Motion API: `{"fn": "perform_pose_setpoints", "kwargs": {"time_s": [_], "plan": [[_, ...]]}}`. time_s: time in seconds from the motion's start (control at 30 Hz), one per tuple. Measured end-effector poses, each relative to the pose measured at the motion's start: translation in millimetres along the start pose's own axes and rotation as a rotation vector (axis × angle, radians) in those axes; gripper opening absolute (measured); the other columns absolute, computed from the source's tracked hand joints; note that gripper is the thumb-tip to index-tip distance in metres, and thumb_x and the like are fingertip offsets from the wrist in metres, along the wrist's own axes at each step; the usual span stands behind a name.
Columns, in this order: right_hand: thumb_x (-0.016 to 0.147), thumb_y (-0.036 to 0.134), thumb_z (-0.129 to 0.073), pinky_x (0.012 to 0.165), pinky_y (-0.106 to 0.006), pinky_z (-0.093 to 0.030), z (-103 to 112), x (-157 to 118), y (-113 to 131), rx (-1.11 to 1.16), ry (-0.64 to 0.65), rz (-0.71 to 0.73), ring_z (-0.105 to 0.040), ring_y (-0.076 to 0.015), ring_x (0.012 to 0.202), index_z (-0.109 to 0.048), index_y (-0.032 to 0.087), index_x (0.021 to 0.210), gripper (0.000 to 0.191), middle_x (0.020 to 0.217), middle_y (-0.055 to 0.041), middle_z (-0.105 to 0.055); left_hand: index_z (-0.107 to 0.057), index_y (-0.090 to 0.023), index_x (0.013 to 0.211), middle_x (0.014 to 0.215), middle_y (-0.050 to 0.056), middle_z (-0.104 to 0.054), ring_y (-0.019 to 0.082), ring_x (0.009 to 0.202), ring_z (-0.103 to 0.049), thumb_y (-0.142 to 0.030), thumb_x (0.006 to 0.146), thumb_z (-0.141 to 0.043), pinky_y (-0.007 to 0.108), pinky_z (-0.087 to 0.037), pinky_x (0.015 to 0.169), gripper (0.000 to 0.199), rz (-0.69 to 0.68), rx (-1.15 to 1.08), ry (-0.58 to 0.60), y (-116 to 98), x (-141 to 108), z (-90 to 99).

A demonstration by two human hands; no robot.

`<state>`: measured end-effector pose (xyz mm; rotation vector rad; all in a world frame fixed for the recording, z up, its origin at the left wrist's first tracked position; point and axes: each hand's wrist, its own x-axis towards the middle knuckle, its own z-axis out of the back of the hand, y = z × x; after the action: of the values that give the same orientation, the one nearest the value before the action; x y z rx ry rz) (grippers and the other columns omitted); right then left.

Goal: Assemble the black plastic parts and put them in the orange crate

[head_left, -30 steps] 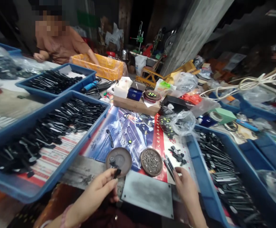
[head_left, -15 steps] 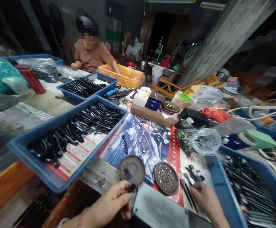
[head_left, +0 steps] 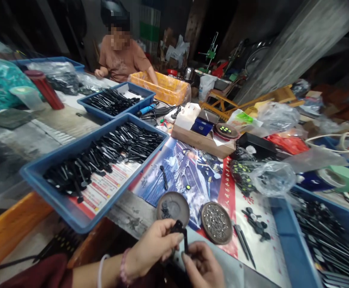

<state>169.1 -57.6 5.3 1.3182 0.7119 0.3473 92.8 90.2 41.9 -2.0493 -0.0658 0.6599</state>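
Note:
My left hand (head_left: pixel 153 246), with a bead bracelet and a white band at the wrist, is closed on a small black plastic part (head_left: pixel 178 227). Close beside it, my right hand (head_left: pixel 204 266) pinches a slim black strip (head_left: pixel 186 242) whose upper end meets that part; whether they are joined I cannot tell. Both hands are above a grey metal plate (head_left: pixel 234 269) at the table's front edge. Just beyond them are a brown dish (head_left: pixel 178 206) with a few small black pieces and another dish (head_left: pixel 216 223) full of small metal pieces. Black strips (head_left: pixel 245 244) lie to the right.
A blue tray (head_left: pixel 51 158) of black parts stands left, another blue tray (head_left: pixel 302 248) right. Round black knobs (head_left: pixel 256 224) lie on the poster (head_left: pixel 177 172). A cardboard box (head_left: pixel 202 142) stands behind. Across the table, a person (head_left: pixel 120 60) reaches into a yellow crate (head_left: pixel 165 88).
My right hand has left the strips on the right and come over to my left hand, now holding a black strip. The view has shifted slightly.

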Motion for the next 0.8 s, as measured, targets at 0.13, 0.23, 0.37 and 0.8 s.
{"fn": "perform_pose_setpoints", "kwargs": {"time_s": [0.13,0.23,0.37,0.8], "plan": [[0.08,0.05,-0.068,0.052,-0.022,-0.043,-26,3,5,0.096,0.169,-0.021,-0.051,-0.0121,0.054,-0.053,0.02,0.08,0.034,0.066,0.0017,-0.054,-0.057,-0.013,0.081,0.059,-0.006,-0.046,0.002,0.041,-0.029,-0.042,0.08,-0.068,0.019,-0.017,0.04,0.031,-0.008,-0.035,-0.046,-2,-3,5.5],[0.084,0.045,-0.067,0.057,-0.022,-0.046,-39,3,7,0.148,0.225,-0.006,-0.054,-0.0125,0.06,-0.051,0.02,0.08,0.029,0.069,0.0023,-0.053,-0.058,-0.014,0.081,0.061,-0.006,-0.046,0.003,0.046,-0.03,-0.044,0.079,-0.07,0.019,-0.019,0.043,0.033,-0.015,-0.019,-0.071,-3,-9,14.2],[0.085,0.046,-0.064,0.061,-0.023,-0.048,-49,2,14,0.143,0.298,-0.016,-0.057,-0.0139,0.065,-0.051,0.02,0.083,0.029,0.074,0.001,-0.056,-0.061,-0.013,0.086,0.07,-0.004,-0.053,0.005,0.052,-0.035,-0.04,0.076,-0.074,0.018,-0.025,0.048,0.032,-0.043,-0.024,-0.062,-3,-15,27.5],[0.087,0.028,-0.052,0.073,-0.031,-0.047,-50,99,55,-0.85,0.208,0.244,-0.066,-0.0237,0.083,-0.063,0.018,0.1,0.019,0.095,-0.0088,-0.07,-0.058,-0.013,0.084,0.069,0.001,-0.065,0.002,0.04,-0.033,-0.041,0.084,-0.065,0.019,-0.017,0.04,0.029,0.028,0.029,-0.106,-3,-14,60.4]]}}
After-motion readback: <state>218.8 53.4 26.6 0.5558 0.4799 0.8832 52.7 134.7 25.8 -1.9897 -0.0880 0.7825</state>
